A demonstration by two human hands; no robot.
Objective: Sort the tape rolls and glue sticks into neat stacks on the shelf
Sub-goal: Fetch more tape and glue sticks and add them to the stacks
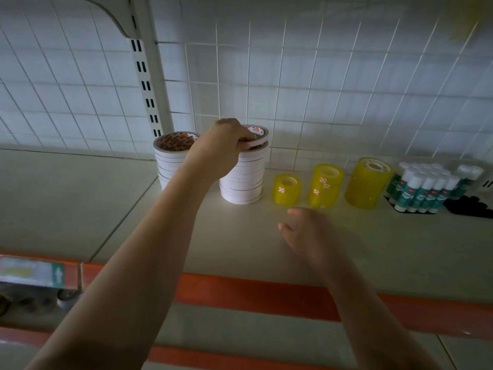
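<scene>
Tape roll (255,140) pinched in your left hand (222,145): seat it square on the stack (244,174); right hand (306,233) hovers loose-fingered, holding nothing.

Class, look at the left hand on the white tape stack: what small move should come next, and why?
Probably ease the top roll down and square it: the left hand grips it slightly askew on the right white stack. Then let go.

White wire-grid back panel (320,76), slotted upright (145,84), orange edge strip (253,292).
</scene>
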